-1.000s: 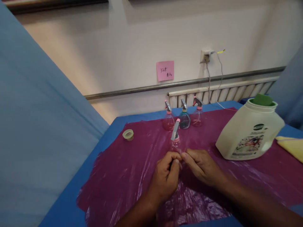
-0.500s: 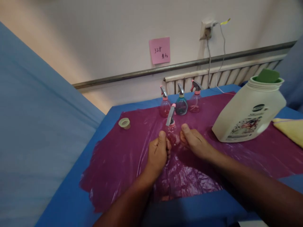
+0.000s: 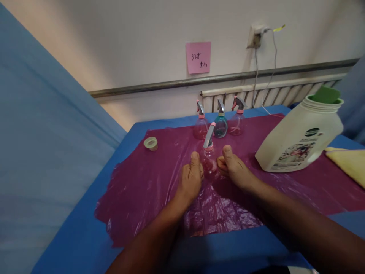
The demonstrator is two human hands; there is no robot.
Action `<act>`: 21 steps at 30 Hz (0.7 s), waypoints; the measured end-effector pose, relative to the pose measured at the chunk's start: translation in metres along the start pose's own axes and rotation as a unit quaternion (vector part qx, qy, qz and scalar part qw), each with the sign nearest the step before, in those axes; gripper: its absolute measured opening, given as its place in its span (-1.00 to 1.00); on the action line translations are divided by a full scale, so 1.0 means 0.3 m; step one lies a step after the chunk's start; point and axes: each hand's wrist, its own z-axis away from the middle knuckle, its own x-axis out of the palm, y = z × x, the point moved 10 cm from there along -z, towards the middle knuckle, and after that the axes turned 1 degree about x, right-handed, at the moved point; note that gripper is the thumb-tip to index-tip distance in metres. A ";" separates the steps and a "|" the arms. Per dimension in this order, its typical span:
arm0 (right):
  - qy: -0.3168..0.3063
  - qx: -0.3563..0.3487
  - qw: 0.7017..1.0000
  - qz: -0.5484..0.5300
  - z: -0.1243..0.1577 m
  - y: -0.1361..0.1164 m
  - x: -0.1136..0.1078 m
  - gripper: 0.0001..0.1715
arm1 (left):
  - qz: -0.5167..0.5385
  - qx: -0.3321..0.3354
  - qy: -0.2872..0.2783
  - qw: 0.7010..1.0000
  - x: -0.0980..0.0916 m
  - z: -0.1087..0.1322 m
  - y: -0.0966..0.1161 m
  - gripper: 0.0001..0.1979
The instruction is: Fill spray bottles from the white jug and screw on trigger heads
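Observation:
A clear spray bottle (image 3: pixel 209 160) with a pink collar and a grey trigger head stands upright on the purple plastic sheet (image 3: pixel 142 186). Just left of it is my left hand (image 3: pixel 192 176), fingers curled into a fist and thumb raised. My right hand (image 3: pixel 234 167) is on the other side, also a fist with the thumb up. I see nothing in either fist. Behind stand a pink-tinted spray bottle (image 3: pixel 201 127), a teal spray bottle (image 3: pixel 220 125) and another clear one with a pink collar (image 3: pixel 237 123).
A large cream jug (image 3: pixel 299 137) with a green cap or scoop in its mouth stands tilted in view at right, near a yellow cloth (image 3: pixel 346 163). At left sits a small translucent cup (image 3: pixel 151 143). A blue curtain (image 3: pixel 51 152) hangs at left; a pink note (image 3: pixel 198 57) is on the wall.
The camera view has shifted slightly. Both fists stay beside the spray bottle, their thumbs now a little more upright.

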 end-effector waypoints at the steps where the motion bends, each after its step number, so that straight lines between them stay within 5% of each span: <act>1: 0.000 0.003 1.000 0.001 0.000 0.005 0.001 -0.01 | -0.009 0.003 -0.001 1.000 -0.004 -0.003 -0.005 -0.11; 13: 0.015 -0.006 0.998 0.054 0.008 0.007 -0.021 -0.02 | -0.020 0.016 0.003 1.000 -0.016 0.000 -0.005 -0.16; 17: 0.103 -0.051 0.989 0.098 0.016 -0.035 -0.106 -0.05 | -0.032 0.062 0.075 0.995 -0.071 0.006 0.050 -0.27; 21: 0.160 -0.091 0.976 0.118 0.020 -0.068 -0.166 -0.16 | -0.107 0.122 0.147 0.976 -0.114 0.004 0.090 -0.62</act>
